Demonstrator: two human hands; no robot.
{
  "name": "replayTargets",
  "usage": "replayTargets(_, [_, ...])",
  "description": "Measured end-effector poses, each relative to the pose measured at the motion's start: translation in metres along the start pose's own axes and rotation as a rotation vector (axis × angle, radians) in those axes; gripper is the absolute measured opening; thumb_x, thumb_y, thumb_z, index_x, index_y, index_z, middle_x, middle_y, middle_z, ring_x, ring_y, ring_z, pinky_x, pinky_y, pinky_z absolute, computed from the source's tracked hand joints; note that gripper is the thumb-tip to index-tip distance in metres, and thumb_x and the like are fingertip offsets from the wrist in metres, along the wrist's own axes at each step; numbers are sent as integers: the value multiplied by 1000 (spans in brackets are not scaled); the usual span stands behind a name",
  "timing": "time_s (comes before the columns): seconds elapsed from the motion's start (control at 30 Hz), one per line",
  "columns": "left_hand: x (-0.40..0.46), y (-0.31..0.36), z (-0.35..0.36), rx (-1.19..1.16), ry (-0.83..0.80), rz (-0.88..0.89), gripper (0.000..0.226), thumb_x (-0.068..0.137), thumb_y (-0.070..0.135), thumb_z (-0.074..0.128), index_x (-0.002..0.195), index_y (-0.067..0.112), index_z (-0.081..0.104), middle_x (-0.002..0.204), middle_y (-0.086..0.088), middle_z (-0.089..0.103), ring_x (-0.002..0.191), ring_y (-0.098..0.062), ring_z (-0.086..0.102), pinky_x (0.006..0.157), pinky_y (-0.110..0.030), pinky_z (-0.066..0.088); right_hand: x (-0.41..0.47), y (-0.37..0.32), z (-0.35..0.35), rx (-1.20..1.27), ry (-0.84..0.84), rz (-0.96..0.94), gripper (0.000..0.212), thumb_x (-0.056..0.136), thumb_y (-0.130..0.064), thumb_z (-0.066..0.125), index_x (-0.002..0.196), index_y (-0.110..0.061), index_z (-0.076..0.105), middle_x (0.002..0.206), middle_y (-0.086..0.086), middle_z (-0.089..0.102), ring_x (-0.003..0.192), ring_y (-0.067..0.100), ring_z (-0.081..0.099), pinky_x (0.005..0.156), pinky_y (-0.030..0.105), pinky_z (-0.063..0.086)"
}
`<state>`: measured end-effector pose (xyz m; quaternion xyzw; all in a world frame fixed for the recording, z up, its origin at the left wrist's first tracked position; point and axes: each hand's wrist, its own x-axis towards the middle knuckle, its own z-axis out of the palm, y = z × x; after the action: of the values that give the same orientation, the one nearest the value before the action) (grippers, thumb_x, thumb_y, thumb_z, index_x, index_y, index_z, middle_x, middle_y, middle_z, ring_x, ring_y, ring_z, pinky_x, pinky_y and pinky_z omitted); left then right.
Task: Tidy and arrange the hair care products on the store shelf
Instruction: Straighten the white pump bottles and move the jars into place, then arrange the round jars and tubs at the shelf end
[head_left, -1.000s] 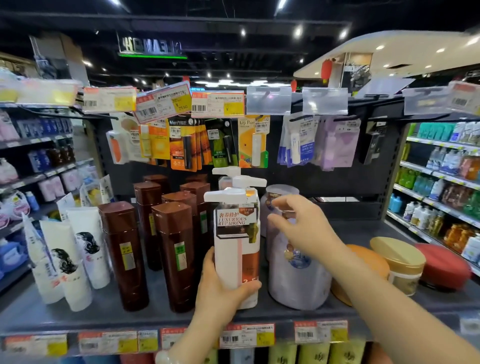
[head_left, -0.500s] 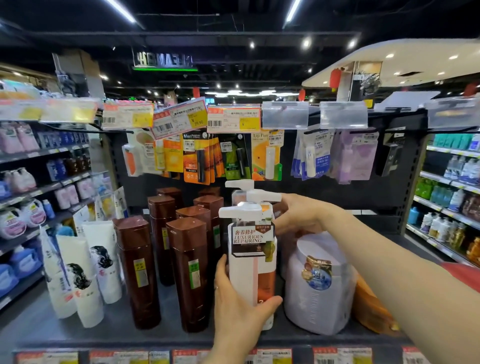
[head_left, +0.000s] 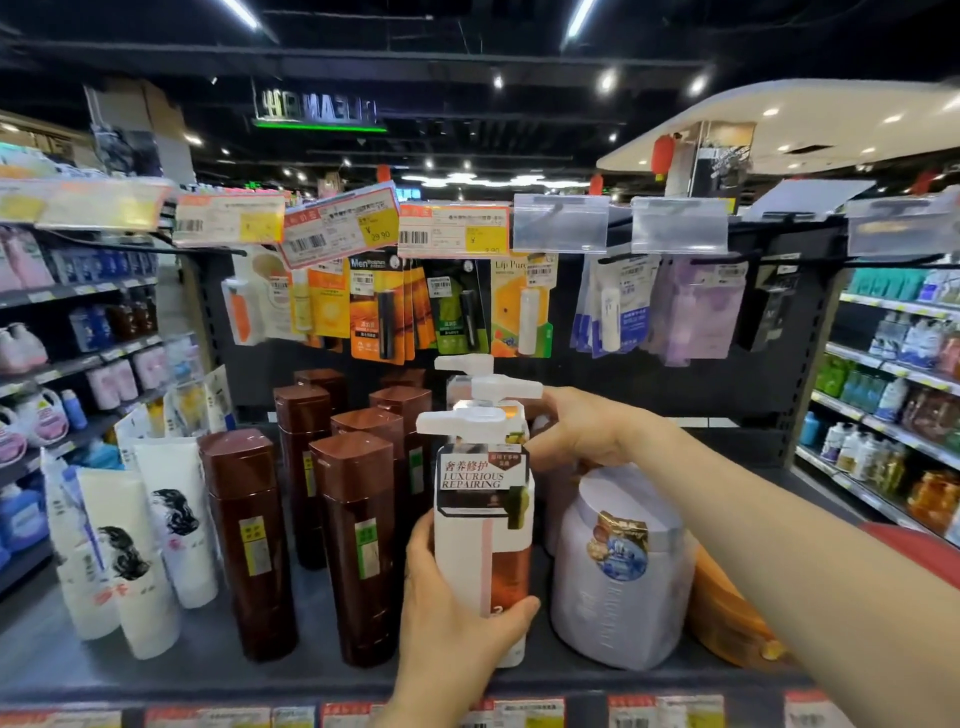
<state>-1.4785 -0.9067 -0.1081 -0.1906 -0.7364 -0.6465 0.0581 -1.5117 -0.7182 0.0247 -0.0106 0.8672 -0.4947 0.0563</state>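
Closest in, the left hand (head_left: 452, 618) is wrapped around the lower body of the front white pump bottle (head_left: 483, 530), thumb on its right side, fingers round the left, and the bottle stands upright at the shelf's (head_left: 208, 670) front edge with its spout pointing left. Just behind it, the right hand (head_left: 582, 431) reaches over the lavender tub (head_left: 618, 566) to the second pump bottle (head_left: 498, 389), also upright. Its fingers curl in against that bottle's right side, but I can't tell if they actually grip it.
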Motion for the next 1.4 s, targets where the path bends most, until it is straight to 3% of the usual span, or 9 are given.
replayTargets(0.3, [-3,1,1,9,-28,7,117,51,20,89,136,38,10,124,15,36,114,-4,36,96,-23,31,-7,1,7,8,11,17,62,77,-5,71,126,-32,43,120,-6,56,97,10,59,59,15,52])
replayTargets(0.43, [-12,2,4,26,55,7,127,45,21,91,136,47,6,142,13,23,131,-8,28,112,-36,28,-30,-11,-2,-324,184,40,74,79,-19,72,140,-25,32,141,2,43,122,18,48,88,26,47])
replayTargets(0.53, [-33,4,6,150,159,402,120,47,30,89,138,44,11,145,16,20,138,1,18,116,-27,20,-71,-5,-21,-371,307,-14,71,78,-39,70,139,-25,35,140,-3,43,125,14,46,99,29,42])
replayTargets(0.63, [-52,12,22,195,52,653,101,61,47,73,143,35,15,150,9,24,139,0,21,112,-12,20,-105,11,-25,-454,135,120,92,69,-47,75,143,-30,24,147,-10,32,132,9,34,102,24,32])
replayTargets(0.73, [-53,26,44,201,-202,440,107,67,48,68,135,52,-15,147,36,-9,138,11,0,114,-13,9,-111,27,-11,-571,111,158,108,65,-44,79,148,-27,12,154,-8,21,139,11,24,104,21,25])
replayTargets(0.8, [-49,32,55,239,-250,254,111,74,37,69,119,50,-31,142,31,-19,135,8,-11,114,-17,-2,-109,30,-2,-582,198,116,109,65,-42,80,148,-22,12,155,-6,20,140,12,23,107,22,25])
replayTargets(0.97, [-48,37,62,236,-280,126,106,82,32,65,140,28,-24,152,15,-15,141,-5,-10,110,-19,-2,-109,32,6,-573,290,121,114,61,-45,82,147,-18,13,155,-2,21,140,16,25,112,30,28])
replayTargets(1.1, [-56,37,61,247,-276,168,107,80,31,67,138,30,-22,153,14,-16,130,8,-13,108,-16,-5,-113,31,14,-556,322,135,114,62,-47,81,148,-22,10,155,-1,22,140,19,26,109,32,28])
replayTargets(1.4, [-75,29,84,397,-444,667,93,77,30,70,145,34,7,153,22,-11,140,3,-1,114,-19,16,-197,87,-46,-401,733,227,49,83,-28,67,127,-10,53,135,7,53,123,18,48,91,20,34])
